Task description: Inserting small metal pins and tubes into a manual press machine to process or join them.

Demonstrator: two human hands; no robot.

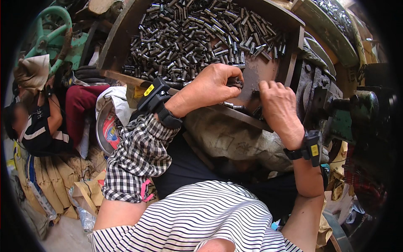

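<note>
- Left hand point(208, 86), in the head view, is curling inward above the front edge of the wooden tray point(119, 38), its thumb and bent fingers pinching dark metal pieces point(236, 82); how many it is holding, I cannot tell.
- Right hand point(279, 105) is bending its fingers down over the tray's front right corner; its fingertips are partly hiding, so I cannot tell whether they are gripping anything.
- Short metal tubes point(176, 54) are lying in a dense, jumbled heap across the tray's left and far parts, while bare brown tray floor is showing beside the right hand.
- Between the two hands, a few small metal parts point(231, 105) are resting by the front edge.
- Below the tray, a pale sack point(226, 134) is hanging in folds.
- A checked sleeve point(140, 151) is covering the left forearm.
- To the right, a black and green machine point(342, 117) is standing close by.
- Over on the left, another person point(42, 122) is sitting below a green handwheel point(42, 42), and a metal basin point(99, 133) is holding a red packet point(111, 132).
</note>
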